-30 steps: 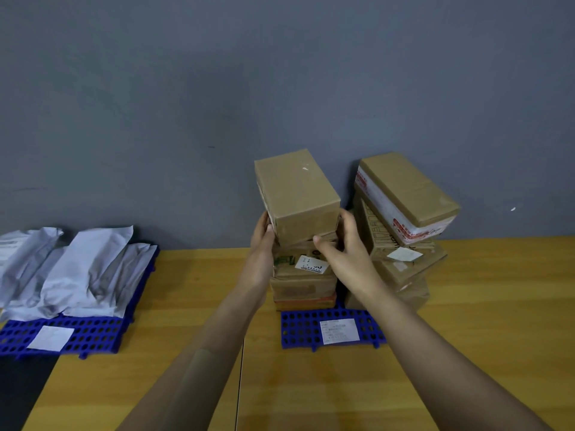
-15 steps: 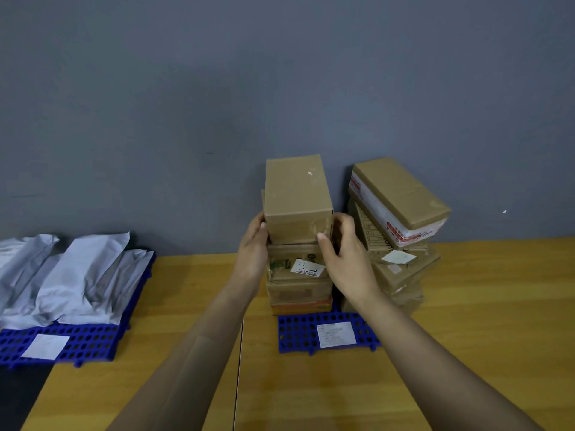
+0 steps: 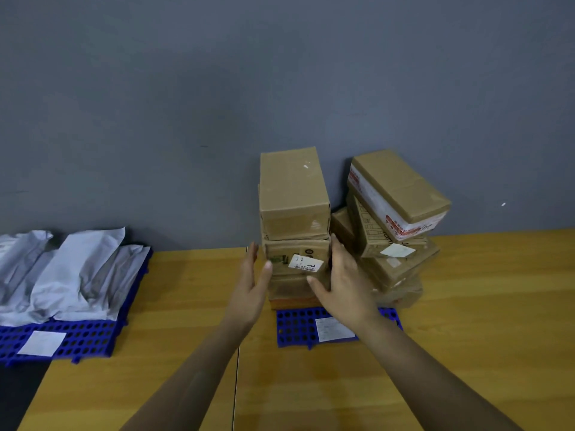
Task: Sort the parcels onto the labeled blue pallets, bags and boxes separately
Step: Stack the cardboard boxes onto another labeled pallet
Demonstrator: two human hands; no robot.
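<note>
A plain cardboard box (image 3: 294, 192) rests on top of the left stack of boxes (image 3: 295, 269) on the blue pallet (image 3: 295, 326) with a white label (image 3: 329, 329). My left hand (image 3: 252, 284) and my right hand (image 3: 345, 283) hover open in front of that stack, below the top box, holding nothing. A second, leaning stack of boxes (image 3: 395, 244) stands to the right, topped by a box with red and white tape (image 3: 398, 191). At the far left, white bags (image 3: 71, 275) lie piled on another blue pallet (image 3: 77, 340) with a white label (image 3: 42, 343).
The pallets sit on a wooden table (image 3: 482, 321) against a grey wall (image 3: 186, 104). A seam (image 3: 237, 384) runs down the table between my arms. The table's left edge (image 3: 34, 396) drops to a dark floor.
I set the plain box straight on the left stack and let go of it. Both hands have drawn back and lowered, fingers spread.
</note>
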